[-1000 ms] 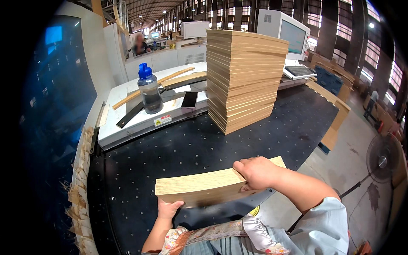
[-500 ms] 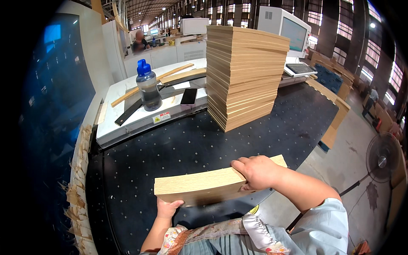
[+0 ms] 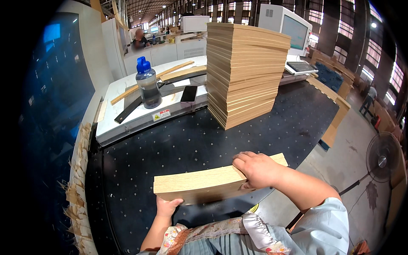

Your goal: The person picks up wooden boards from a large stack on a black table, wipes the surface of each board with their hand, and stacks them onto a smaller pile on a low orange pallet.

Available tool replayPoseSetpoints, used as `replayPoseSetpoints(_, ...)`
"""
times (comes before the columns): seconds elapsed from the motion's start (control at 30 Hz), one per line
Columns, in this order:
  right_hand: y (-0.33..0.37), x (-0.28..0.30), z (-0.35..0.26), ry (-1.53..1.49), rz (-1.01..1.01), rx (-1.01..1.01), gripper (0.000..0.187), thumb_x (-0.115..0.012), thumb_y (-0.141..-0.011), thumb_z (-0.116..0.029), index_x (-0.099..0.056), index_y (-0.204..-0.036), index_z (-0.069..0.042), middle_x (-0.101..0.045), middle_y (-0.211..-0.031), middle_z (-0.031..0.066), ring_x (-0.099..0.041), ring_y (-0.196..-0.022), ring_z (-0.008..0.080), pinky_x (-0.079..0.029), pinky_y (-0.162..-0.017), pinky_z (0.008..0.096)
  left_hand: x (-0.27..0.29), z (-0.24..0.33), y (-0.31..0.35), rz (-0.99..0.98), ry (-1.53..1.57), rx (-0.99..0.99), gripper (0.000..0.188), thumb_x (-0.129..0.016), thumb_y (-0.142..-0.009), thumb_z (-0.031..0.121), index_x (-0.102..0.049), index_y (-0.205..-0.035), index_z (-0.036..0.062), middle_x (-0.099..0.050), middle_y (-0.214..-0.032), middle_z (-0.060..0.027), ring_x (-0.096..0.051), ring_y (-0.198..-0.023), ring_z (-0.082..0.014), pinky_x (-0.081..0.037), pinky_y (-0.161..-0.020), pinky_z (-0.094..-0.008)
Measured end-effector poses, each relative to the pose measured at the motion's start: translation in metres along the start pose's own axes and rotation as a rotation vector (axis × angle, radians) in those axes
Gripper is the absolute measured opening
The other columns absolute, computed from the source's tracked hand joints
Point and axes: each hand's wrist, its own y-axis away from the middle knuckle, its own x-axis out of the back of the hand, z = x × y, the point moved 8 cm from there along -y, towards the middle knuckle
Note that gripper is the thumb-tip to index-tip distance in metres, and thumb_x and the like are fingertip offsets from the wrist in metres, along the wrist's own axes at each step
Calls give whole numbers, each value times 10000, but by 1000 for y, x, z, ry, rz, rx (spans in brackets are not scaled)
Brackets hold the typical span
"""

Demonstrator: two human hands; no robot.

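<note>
A long, thick wooden board with a pale grained top and a browner near side lies crosswise in front of me, low over the black table. My left hand grips its left end from below, thumb on the near side; the other fingers are hidden beneath. Over the right part, my right hand is closed across the top, fingers on the far edge and thumb on the near side. Beyond the board stands a tall stack of wooden panels, its layers slightly uneven.
A white ledge at the far left carries a blue-capped water bottle, a phone and wooden strips. Behind the stack are a monitor and keyboard. A fan stands right; people are farther off.
The board and both hands stay nearly in place, with my grip the same. The whole view has shifted very slightly. A distant person at the right has moved a little.
</note>
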Motion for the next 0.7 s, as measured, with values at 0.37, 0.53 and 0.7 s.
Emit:
replayPoseSetpoints(0.37, -2, -9, 5, -29, -120, -60, 551, -776, -612, -321, -484, -1001, -62, -585, -910, 112, -600, -864, 320, -487, -727, 407, 0, -1, 1, -17, 5, -12, 695, -854, -621, 231, -513, -1181, 2, -592, -1116, -75, -562, -1028, -196, -433, -908, -334)
replayPoseSetpoints(0.53, -2, -8, 5, -27, -124, -60, 549, -777, -610, -323, -484, -995, -62, -585, -905, 114, -601, -861, 320, -488, -721, 408, -2, 1, 2, -7, 25, -1, 687, -853, -623, 230, -516, -1175, 1, -594, -1110, -75, -563, -1030, -198, -434, -908, -335)
replayPoseSetpoints(0.7, -2, -7, 5, -27, -122, -63, 545, -776, -612, -319, -484, -994, -61, -587, -911, 112, -599, -861, 320, -488, -720, 408, -1, -2, 1, -13, 21, 5, 691, -855, -617, 220, -512, -1178, 5, -592, -1117, -76, -562, -1033, -200, -435, -907, -339)
